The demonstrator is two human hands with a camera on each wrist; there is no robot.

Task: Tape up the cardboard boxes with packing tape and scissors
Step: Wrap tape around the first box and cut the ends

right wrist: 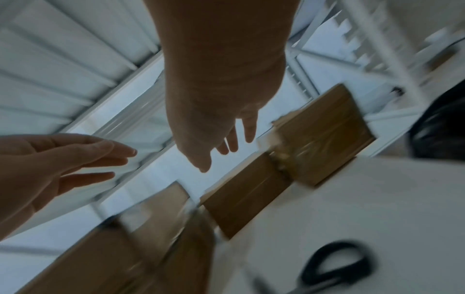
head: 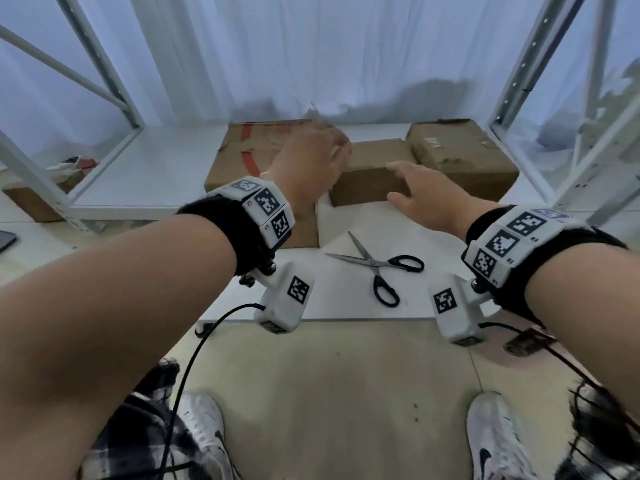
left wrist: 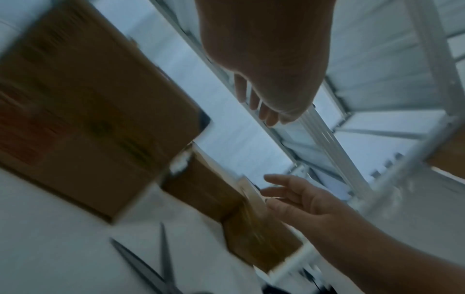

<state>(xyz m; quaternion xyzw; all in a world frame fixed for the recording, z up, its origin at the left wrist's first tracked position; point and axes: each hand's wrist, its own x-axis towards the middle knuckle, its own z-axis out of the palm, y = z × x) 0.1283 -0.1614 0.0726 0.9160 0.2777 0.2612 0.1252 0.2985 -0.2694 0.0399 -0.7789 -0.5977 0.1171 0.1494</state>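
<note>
1. I look down on a room hung with white curtains [head: 311,46] behind a white metal shelf frame [head: 114,84]; pale floor [head: 329,375] lies under my feet.
2. The white table [head: 156,174] runs back under the frame, its near edge just ahead of my shoes.
3. Three cardboard boxes sit in a row along the far half of the table: the large box [head: 239,164] with red markings at the left, the small box [head: 374,174] in the middle, the worn box [head: 460,157] at the right, each close beside the next.
4. My left hand [head: 308,164] hangs above the gap between the large and small boxes, fingers loosely extended in the wrist view, grip holding nothing.
5. My right hand [head: 419,195] reaches over the small box's near right corner, fingers spread, grip loose and empty.
6. The scissors [head: 377,265] lie blades apart near the table's front edge, between my wrists, black handles toward me.
7. I cannot see any tape roll.
</note>
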